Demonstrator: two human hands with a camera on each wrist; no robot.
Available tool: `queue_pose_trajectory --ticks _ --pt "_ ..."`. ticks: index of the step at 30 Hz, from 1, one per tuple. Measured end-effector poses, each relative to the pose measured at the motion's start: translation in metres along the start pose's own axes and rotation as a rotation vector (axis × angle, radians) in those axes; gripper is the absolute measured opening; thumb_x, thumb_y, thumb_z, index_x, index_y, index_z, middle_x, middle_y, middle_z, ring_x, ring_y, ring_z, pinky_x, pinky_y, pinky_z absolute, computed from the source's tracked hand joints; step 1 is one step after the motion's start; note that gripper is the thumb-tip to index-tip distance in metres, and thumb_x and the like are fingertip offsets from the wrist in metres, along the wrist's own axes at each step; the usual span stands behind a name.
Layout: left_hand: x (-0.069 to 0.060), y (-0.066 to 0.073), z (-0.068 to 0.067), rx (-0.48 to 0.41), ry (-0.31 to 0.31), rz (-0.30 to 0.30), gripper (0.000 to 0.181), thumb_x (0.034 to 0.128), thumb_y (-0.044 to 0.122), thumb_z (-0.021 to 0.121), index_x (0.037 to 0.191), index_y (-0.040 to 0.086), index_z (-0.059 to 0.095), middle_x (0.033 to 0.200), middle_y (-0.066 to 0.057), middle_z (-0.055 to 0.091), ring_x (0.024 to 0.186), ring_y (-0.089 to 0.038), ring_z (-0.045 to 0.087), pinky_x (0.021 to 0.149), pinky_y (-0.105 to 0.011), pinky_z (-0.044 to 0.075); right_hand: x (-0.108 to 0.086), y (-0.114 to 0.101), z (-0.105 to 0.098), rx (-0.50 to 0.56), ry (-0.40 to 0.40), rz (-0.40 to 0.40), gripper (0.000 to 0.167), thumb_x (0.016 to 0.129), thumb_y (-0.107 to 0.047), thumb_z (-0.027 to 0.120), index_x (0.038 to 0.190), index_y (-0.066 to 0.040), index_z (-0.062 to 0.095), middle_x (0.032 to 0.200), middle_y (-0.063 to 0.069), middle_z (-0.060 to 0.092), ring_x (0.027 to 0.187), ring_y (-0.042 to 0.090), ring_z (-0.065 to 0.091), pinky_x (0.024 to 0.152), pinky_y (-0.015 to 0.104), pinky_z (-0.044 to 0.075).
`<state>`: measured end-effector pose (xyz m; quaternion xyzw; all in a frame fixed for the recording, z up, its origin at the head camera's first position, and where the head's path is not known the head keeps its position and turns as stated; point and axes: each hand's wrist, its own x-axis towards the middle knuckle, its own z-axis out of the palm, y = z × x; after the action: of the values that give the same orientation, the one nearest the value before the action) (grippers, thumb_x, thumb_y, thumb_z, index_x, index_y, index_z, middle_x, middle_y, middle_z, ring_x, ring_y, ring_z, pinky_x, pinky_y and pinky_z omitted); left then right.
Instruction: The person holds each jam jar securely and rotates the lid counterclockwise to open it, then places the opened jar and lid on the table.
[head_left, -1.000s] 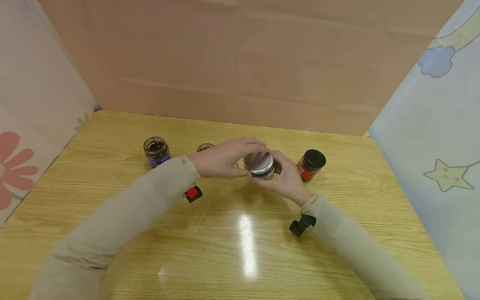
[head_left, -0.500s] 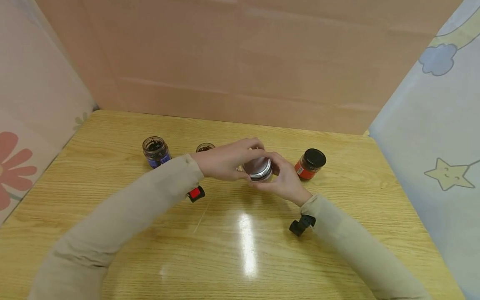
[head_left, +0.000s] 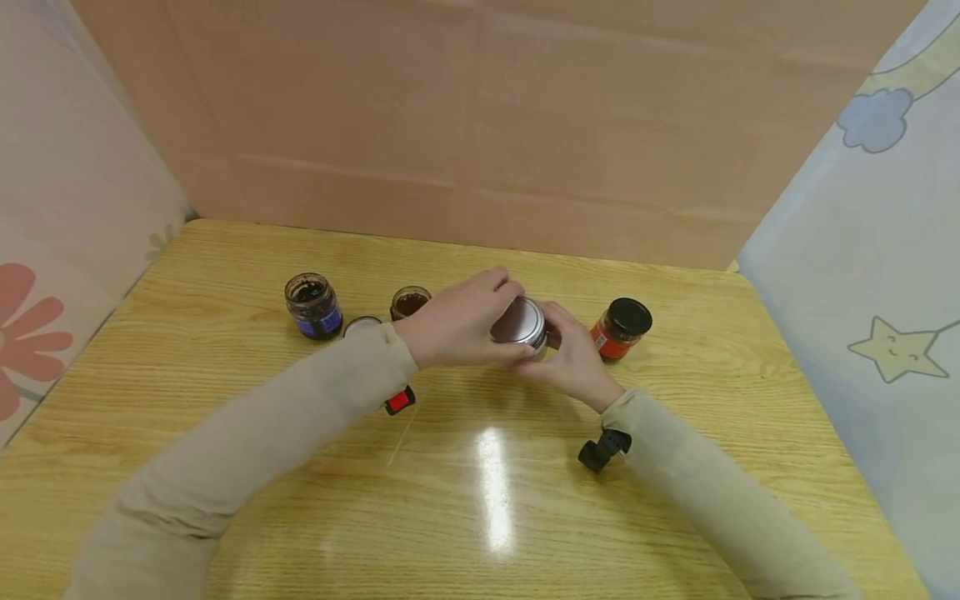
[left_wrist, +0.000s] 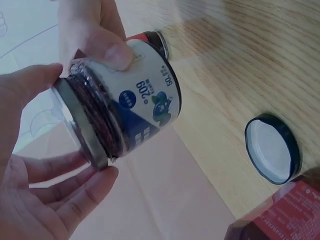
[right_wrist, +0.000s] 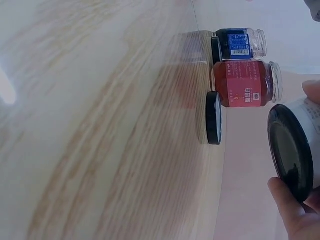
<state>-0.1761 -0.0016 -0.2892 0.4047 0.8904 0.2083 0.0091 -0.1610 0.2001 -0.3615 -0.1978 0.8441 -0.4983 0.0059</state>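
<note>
A blueberry jam jar (left_wrist: pixel 150 85) with a white and blue label is held tilted, its dark base (right_wrist: pixel 291 152) raised above the table. My right hand (head_left: pixel 573 360) grips the jar's body, thumb on the label. My left hand (head_left: pixel 459 323) grips the rim of the silver lid (head_left: pixel 519 322), which sits on the jar's mouth; the fingers and thumb are curled around its edge. Left of my hands, an open jar with a red label (right_wrist: pixel 243 84) and an open jar with a blue label (right_wrist: pixel 239 44) stand on the table.
Upside-down on the table lies one loose lid (left_wrist: pixel 272 149), near the red-label jar; another loose lid (right_wrist: pixel 216 50) lies by the blue-label jar. To my right stands a red-labelled jar with a black lid (head_left: pixel 622 327). A papered wall (head_left: pixel 480 125) closes the back.
My left hand has turned on the lid, and its wrist has shifted slightly right and down. More of the lid's top shows. A loose lid has come into view beside my left sleeve.
</note>
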Motion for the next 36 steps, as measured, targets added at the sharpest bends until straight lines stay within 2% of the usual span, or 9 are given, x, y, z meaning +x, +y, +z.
queue_pose_trajectory --ticks 6,9,11,16,19,22,28,33,36 --pt "0.002 0.005 0.006 0.062 0.046 -0.086 0.058 0.0842 0.05 0.066 0.115 0.002 0.056 0.102 -0.006 0.054 0.085 -0.017 0.055 0.071 -0.027 0.051 -0.002 0.0 0.001 0.002 0.0 -0.015 0.068 0.073 -0.008 0.082 0.134 -0.011 0.052 0.124 0.007 0.055 0.114 0.02 0.056 0.095 0.028 0.049" --pt "0.002 0.006 0.007 0.074 0.05 -0.111 0.059 0.0834 0.054 0.065 0.112 0.003 0.056 0.1 -0.005 0.055 0.085 -0.017 0.055 0.07 -0.028 0.051 -0.002 0.0 0.001 -0.003 0.0 -0.016 0.069 0.072 -0.008 0.082 0.134 -0.01 0.052 0.124 0.007 0.055 0.113 0.021 0.056 0.096 0.033 0.049" --pt "0.001 0.006 0.007 0.08 0.039 -0.117 0.067 0.0809 0.06 0.065 0.116 0.003 0.055 0.106 -0.006 0.056 0.09 -0.017 0.055 0.072 -0.029 0.052 -0.003 0.0 0.001 -0.009 0.006 -0.011 0.069 0.072 -0.007 0.082 0.134 -0.008 0.052 0.124 0.009 0.055 0.113 0.023 0.057 0.095 0.034 0.05" --pt "0.0 0.001 0.001 0.03 -0.012 -0.031 0.09 0.0749 0.056 0.074 0.14 0.003 0.041 0.134 -0.009 0.047 0.119 -0.021 0.049 0.093 -0.032 0.048 -0.002 0.0 -0.001 -0.023 0.012 -0.002 0.071 0.072 -0.004 0.082 0.135 -0.002 0.05 0.125 0.014 0.055 0.114 0.026 0.057 0.094 0.032 0.05" --pt "0.0 -0.002 -0.004 -0.008 -0.044 0.046 0.09 0.0743 0.045 0.08 0.143 0.005 0.039 0.14 -0.009 0.043 0.127 -0.022 0.044 0.101 -0.033 0.044 -0.002 -0.001 -0.001 -0.011 -0.001 0.0 0.072 0.071 -0.005 0.083 0.136 -0.004 0.049 0.126 0.013 0.054 0.115 0.026 0.057 0.095 0.034 0.05" --pt "0.001 -0.003 -0.01 -0.016 -0.073 0.087 0.085 0.0749 0.036 0.082 0.143 0.006 0.041 0.142 -0.009 0.042 0.13 -0.023 0.042 0.104 -0.034 0.042 -0.002 -0.001 -0.001 -0.016 -0.006 0.005 0.071 0.072 -0.008 0.083 0.135 -0.005 0.05 0.125 0.011 0.054 0.115 0.025 0.057 0.096 0.036 0.05" --pt "0.003 -0.004 -0.016 -0.022 -0.13 0.113 0.078 0.0741 0.027 0.084 0.14 0.008 0.047 0.139 -0.008 0.046 0.13 -0.022 0.042 0.107 -0.035 0.039 -0.003 -0.001 -0.002 -0.031 -0.011 0.023 0.068 0.072 -0.012 0.084 0.132 -0.005 0.052 0.123 0.011 0.055 0.113 0.024 0.058 0.096 0.038 0.05" --pt "0.005 -0.004 -0.017 -0.069 -0.186 0.11 0.076 0.0743 0.022 0.084 0.14 0.01 0.047 0.141 -0.005 0.047 0.133 -0.021 0.04 0.109 -0.035 0.037 -0.003 -0.002 -0.001 -0.028 -0.014 0.02 0.072 0.07 -0.012 0.085 0.133 -0.006 0.051 0.122 0.011 0.055 0.113 0.025 0.058 0.096 0.04 0.05" --pt "0.006 -0.004 -0.017 -0.086 -0.202 0.132 0.072 0.076 0.016 0.082 0.139 0.01 0.048 0.139 -0.004 0.049 0.13 -0.019 0.043 0.107 -0.034 0.039 -0.003 -0.002 -0.002 -0.036 -0.017 0.014 0.074 0.07 -0.013 0.086 0.135 -0.008 0.05 0.123 0.01 0.056 0.113 0.024 0.058 0.095 0.04 0.05"
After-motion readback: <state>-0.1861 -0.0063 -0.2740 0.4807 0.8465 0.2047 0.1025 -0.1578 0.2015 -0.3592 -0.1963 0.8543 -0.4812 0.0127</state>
